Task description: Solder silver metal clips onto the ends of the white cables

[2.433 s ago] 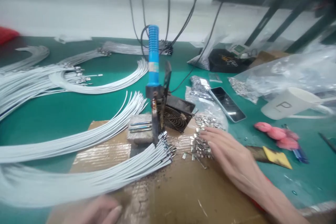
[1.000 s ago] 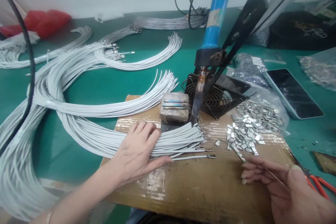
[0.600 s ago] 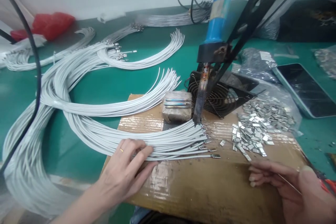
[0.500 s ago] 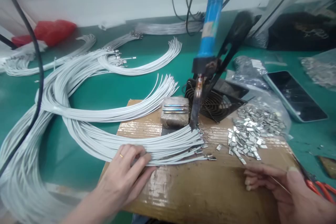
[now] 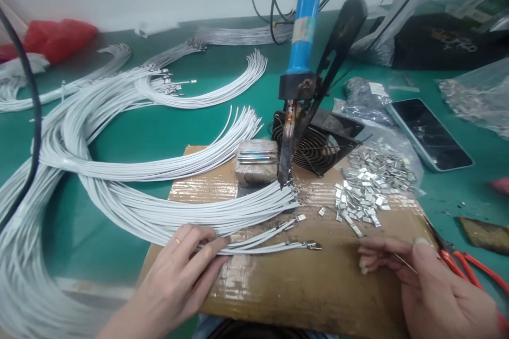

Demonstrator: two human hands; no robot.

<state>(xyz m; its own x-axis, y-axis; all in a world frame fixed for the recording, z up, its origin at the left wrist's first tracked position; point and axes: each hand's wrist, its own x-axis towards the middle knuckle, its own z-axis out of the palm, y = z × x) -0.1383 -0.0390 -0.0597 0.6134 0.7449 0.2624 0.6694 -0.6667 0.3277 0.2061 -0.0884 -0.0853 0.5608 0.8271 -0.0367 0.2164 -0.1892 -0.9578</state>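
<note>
My left hand is closed on a few white wires at the near edge of a large wire bundle. Small metal terminals tip these wires, which lie over the cardboard. At the right, my right hand pinches a thin strand between thumb and fingers, just below a pile of small metal pieces. A soldering iron with a blue handle points down, its tip by the bundle's ends. Left of the tip sits a block with thin metal rods across it.
Behind the iron stands a small black fan. A phone and plastic bags lie at the right, near red-handled pliers. More white wire bundles spread over the green mat. A black cable hangs at the left.
The near wires now lie apart from the main bundle, spread toward me, with my left hand still on them. The whole view has shifted, so most things appear farther left and slightly higher.
</note>
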